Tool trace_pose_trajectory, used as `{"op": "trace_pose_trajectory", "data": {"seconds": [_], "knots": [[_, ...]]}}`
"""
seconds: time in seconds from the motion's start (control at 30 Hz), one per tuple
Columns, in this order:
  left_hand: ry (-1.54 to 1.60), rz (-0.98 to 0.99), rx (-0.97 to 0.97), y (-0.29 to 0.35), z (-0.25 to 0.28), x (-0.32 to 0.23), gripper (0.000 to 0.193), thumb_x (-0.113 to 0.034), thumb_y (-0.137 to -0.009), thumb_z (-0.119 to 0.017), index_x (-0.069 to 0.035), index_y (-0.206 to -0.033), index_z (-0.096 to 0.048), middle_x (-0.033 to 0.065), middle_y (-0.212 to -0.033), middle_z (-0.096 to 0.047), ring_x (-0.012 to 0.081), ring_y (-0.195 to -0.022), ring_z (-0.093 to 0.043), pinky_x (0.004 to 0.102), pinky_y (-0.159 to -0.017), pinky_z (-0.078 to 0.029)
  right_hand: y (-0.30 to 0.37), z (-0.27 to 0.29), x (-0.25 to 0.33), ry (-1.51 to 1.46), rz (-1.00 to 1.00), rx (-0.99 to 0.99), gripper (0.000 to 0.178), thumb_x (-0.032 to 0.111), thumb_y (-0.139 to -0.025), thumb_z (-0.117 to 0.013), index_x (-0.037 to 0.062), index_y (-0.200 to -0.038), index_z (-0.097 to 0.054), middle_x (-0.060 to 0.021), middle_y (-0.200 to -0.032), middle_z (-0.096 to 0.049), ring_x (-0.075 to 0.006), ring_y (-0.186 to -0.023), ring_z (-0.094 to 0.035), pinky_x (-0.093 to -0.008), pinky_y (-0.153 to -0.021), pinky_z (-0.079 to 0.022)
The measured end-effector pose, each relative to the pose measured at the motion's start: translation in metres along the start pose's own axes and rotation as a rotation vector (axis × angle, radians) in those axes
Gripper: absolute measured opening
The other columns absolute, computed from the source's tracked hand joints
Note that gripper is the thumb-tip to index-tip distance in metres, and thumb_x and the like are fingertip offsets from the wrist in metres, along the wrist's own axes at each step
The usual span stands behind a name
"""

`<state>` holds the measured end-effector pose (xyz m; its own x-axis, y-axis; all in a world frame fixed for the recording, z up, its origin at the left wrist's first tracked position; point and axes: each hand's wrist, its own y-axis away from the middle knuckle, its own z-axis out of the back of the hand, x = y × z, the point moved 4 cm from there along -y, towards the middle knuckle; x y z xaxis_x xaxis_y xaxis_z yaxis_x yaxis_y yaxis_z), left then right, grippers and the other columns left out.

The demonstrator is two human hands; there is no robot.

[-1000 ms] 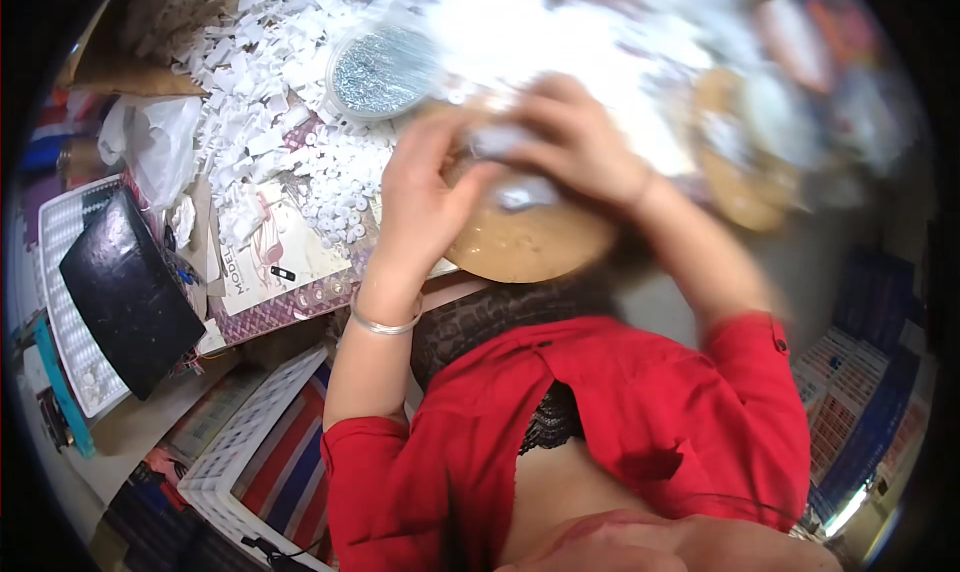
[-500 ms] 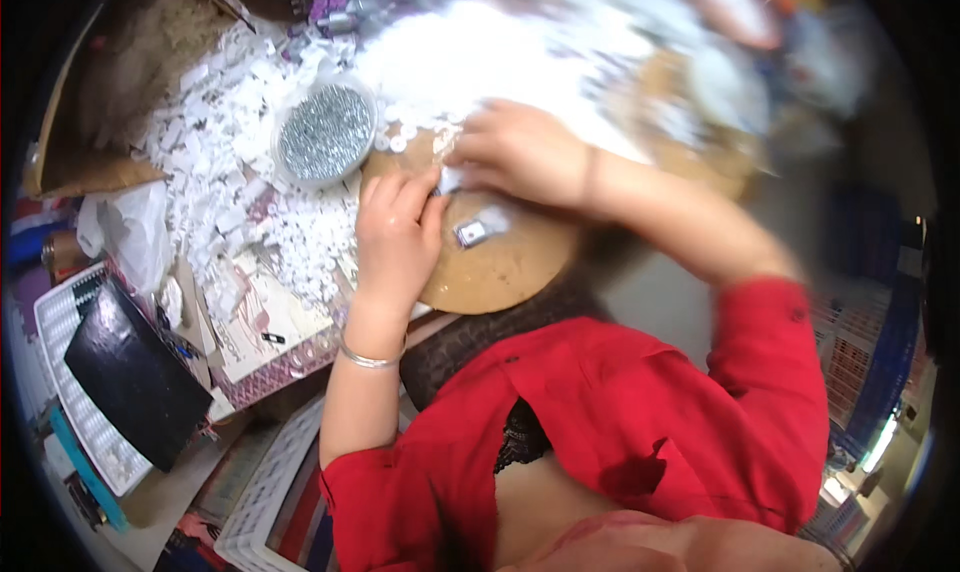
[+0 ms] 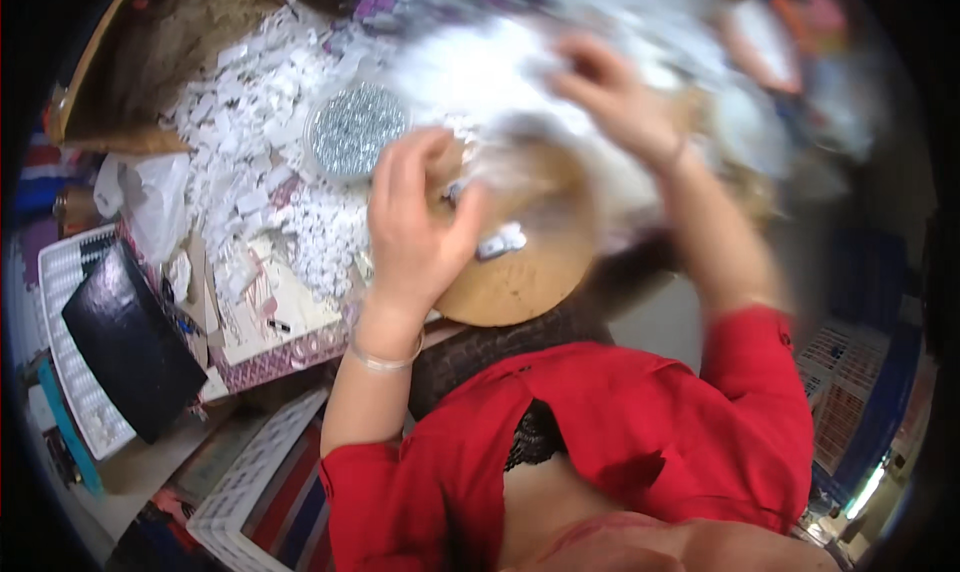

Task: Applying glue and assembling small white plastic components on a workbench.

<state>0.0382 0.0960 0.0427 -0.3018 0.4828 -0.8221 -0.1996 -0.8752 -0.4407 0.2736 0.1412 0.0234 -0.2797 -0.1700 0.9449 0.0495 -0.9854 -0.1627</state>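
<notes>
My left hand (image 3: 415, 222) is over the left side of a round brown board (image 3: 525, 297), thumb spread from the fingers. In the gap by its thumb lies a small dark-and-white piece (image 3: 453, 190), apparently resting on the board. Just right of that thumb sits a small white part with a grey end (image 3: 500, 242). My right hand (image 3: 620, 102) is raised beyond the board's right edge, near a bright white heap (image 3: 490, 67). Motion smears its fingers, and whether they hold anything does not show.
A round clear tub (image 3: 355, 130) of small silvery metal pieces stands left of the board amid heaped white plastic parts (image 3: 240, 122). At the left are a clear plastic bag (image 3: 160, 202) and a black curved sheet (image 3: 130, 342) on a white basket. A cardboard box (image 3: 150, 62) stands far left.
My right hand has left the board's middle and moved up and right. My left hand's fingers have spread from the small piece they were at. The view has shifted slightly.
</notes>
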Motion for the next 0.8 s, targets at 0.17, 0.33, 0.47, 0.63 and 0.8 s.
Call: {"op": "trace_pose_trajectory", "data": {"seconds": [0.17,0.33,0.47,0.63,0.8], "knots": [[-0.11,-0.167,0.081,0.009,0.005,-0.003,0.019,0.005,-0.083,-0.069,-0.001,-0.101,-0.067,0.0086,-0.091,-0.07,0.0211,-0.08,-0.069,0.0324,-0.069,-0.056,0.052,-0.047,0.053,-0.392,-0.19,0.4,0.024,0.009,-0.092,-0.069,-0.0013,-0.114,-0.065,-0.0033,-0.1,-0.066,-0.0084,-0.094,-0.062,-0.0268,-0.084,-0.053],[-0.343,-0.417,0.131,0.053,0.006,-0.016,0.025,0.006,-0.076,-0.072,-0.001,-0.1,-0.068,0.0134,-0.09,-0.069,0.0305,-0.076,-0.068,0.0353,-0.066,-0.056,0.08,-0.056,0.062,0.225,0.231,0.441,0.026,0.015,-0.084,-0.077,0.0038,-0.105,-0.068,-0.0103,-0.092,-0.067,-0.021,-0.084,-0.067,-0.0289,-0.074,-0.055],[-0.306,-0.282,0.191,0.067,0.005,-0.013,0.037,-0.002,-0.075,-0.078,-0.003,-0.111,-0.067,0.0139,-0.103,-0.067,0.0303,-0.088,-0.067,0.0359,-0.074,-0.055,0.094,-0.058,0.054,0.302,0.186,0.422,0.021,0.011,-0.082,-0.075,0.0048,-0.1,-0.067,-0.0117,-0.091,-0.066,-0.0275,-0.084,-0.067,-0.0373,-0.075,-0.054],[-0.159,-0.012,0.247,0.064,0.008,0.002,0.046,-0.009,-0.074,-0.082,-0.002,-0.116,-0.065,0.0147,-0.109,-0.065,0.0302,-0.096,-0.065,0.0383,-0.084,-0.053,0.089,-0.052,0.032,0.389,0.33,0.349,0.021,0.007,-0.082,-0.071,0.0049,-0.103,-0.067,-0.0129,-0.095,-0.068,-0.0298,-0.089,-0.067,-0.0371,-0.078,-0.054],[-0.145,-0.27,0.42,0.052,-0.003,0.012,0.021,-0.002,-0.076,-0.074,-0.002,-0.096,-0.07,0.0115,-0.087,-0.065,0.0305,-0.084,-0.062,0.0387,-0.073,-0.051,0.089,-0.032,0.012,0.174,-0.009,0.216,0.022,0.007,-0.088,-0.071,0.0009,-0.108,-0.066,-0.0068,-0.102,-0.068,-0.0162,-0.093,-0.065,-0.0297,-0.086,-0.054]]}}
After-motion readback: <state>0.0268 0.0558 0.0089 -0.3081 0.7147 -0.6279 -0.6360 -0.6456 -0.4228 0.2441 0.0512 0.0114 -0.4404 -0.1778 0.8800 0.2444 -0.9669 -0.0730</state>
